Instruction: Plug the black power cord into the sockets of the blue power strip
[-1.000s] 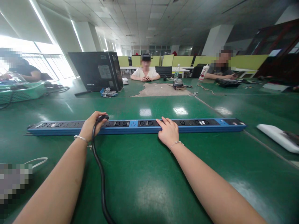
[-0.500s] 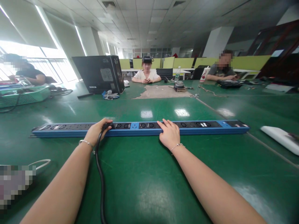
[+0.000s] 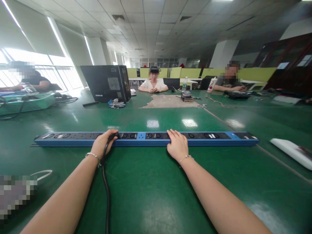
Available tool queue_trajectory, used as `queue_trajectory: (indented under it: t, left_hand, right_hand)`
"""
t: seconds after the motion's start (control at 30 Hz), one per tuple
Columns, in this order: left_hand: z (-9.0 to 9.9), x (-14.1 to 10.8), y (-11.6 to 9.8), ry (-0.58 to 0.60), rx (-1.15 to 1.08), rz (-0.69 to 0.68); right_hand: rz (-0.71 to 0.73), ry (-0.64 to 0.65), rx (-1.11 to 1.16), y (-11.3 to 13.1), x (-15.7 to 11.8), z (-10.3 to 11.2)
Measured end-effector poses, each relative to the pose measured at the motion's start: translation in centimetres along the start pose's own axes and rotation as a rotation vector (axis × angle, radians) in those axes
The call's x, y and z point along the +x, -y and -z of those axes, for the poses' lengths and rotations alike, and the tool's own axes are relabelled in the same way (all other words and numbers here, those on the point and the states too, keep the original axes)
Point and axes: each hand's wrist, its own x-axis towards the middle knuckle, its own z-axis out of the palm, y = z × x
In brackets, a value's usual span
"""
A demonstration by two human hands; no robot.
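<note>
A long blue and black power strip [image 3: 131, 142] lies crosswise on the green table, its outlets facing up. My left hand [image 3: 103, 143] is closed on the black plug [image 3: 114, 136] of a power cord, left of the strip's middle. The plug is at an outlet; how deep it sits is hidden by my fingers. From there the black cord [image 3: 106, 191] runs down toward the near edge of the view. My right hand [image 3: 177, 145] grips the strip right of its middle, fingers across the top and the palm at the near side.
A black computer case [image 3: 107, 84], gloves [image 3: 117, 103] and a green basket [image 3: 29, 103] stand farther back. A white object [image 3: 290, 152] lies at the right. Across the table sits a person [image 3: 153, 83], with other people at both sides. The tabletop [image 3: 136, 182] is green.
The camera view has tilted up a little, so the strip and hands appear lower. My right fingers have drawn closer together. The left hand keeps its hold on the plug.
</note>
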Motion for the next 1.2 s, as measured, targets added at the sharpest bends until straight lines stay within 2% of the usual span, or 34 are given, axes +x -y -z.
queue_trajectory:
  t: [0.27, 0.33, 0.4, 0.43, 0.47, 0.6, 0.7, 0.8, 0.93, 1.2]
  left_hand:
    - [-0.1, -0.2, 0.0, -0.038, -0.070, 0.048]
    - [0.5, 0.0, -0.5, -0.161, -0.114, 0.107]
    - [0.9, 0.3, -1.6, -0.337, -0.167, 0.163]
    - [1.0, 0.5, -2.3, -0.392, -0.188, 0.163]
    - [1.0, 0.7, -3.2, -0.394, -0.212, 0.144]
    - [-0.7, 1.1, -7.3, -0.096, -0.236, 0.049]
    - [-2.4, 1.2, -9.4, 0.003, -0.241, 0.003]
    - [-3.2, 1.1, -10.1, 0.020, -0.237, 0.016]
    - [-3.6, 1.0, -10.1, 0.015, -0.206, 0.046]
    - [-4.2, 0.9, -10.2, 0.025, -0.074, -0.071]
  right_hand:
    - [-0.036, -0.028, 0.079, -0.6, 0.4, 0.0]
    - [-0.040, -0.029, 0.094, -0.6, 0.5, 0.0]
    - [-0.044, -0.029, 0.101, -0.6, 0.5, 0.0]
    - [-0.046, -0.029, 0.103, -0.5, 0.5, 0.0]
    - [-0.049, -0.028, 0.103, -0.5, 0.5, 0.0]
    - [-0.059, -0.018, 0.104, -0.4, 0.4, 0.0]
    - [-0.061, -0.022, 0.110, -0.4, 0.4, 0.0]
    - [-0.061, -0.026, 0.118, -0.4, 0.5, 0.0]
    - [-0.069, -0.036, 0.129, -0.4, 0.5, -0.1]
    - [-0.068, -0.049, 0.156, -0.3, 0.6, -0.2]
